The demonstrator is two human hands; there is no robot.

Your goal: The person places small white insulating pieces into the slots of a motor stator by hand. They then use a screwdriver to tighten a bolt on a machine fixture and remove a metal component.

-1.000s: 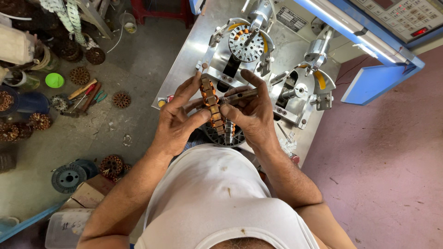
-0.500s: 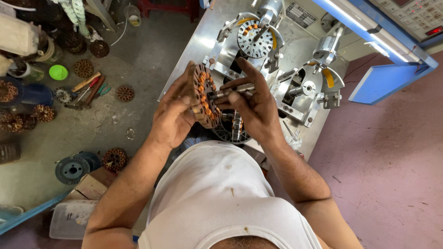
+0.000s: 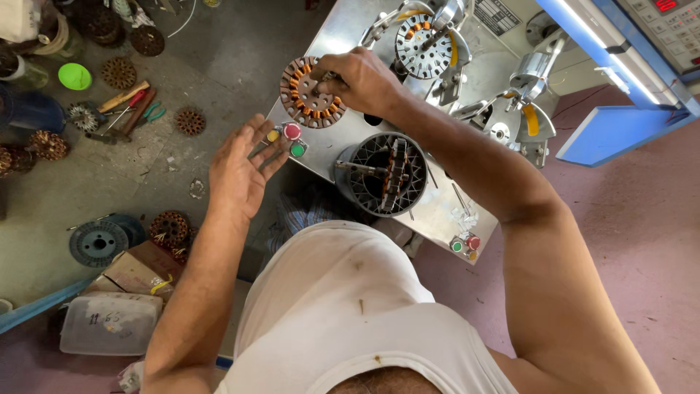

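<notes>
Head view: I see my right hand [image 3: 362, 79] closed on a round stator [image 3: 312, 93], copper coils ringed around its brown core, held over the left edge of the steel machine table [image 3: 343, 40]. My left hand [image 3: 240, 164] hangs open, fingers spread, just off that edge beside three push buttons [image 3: 286, 138], yellow, red and green. A dark ribbed cylindrical fixture [image 3: 386, 175] sits near the table's front edge, and a second stator [image 3: 425, 45] is mounted toward the far edge. A blue panel [image 3: 620, 131] juts out at the right. Loose stators, a green lid [image 3: 74, 76] and pliers [image 3: 149, 113] lie on the floor.
</notes>
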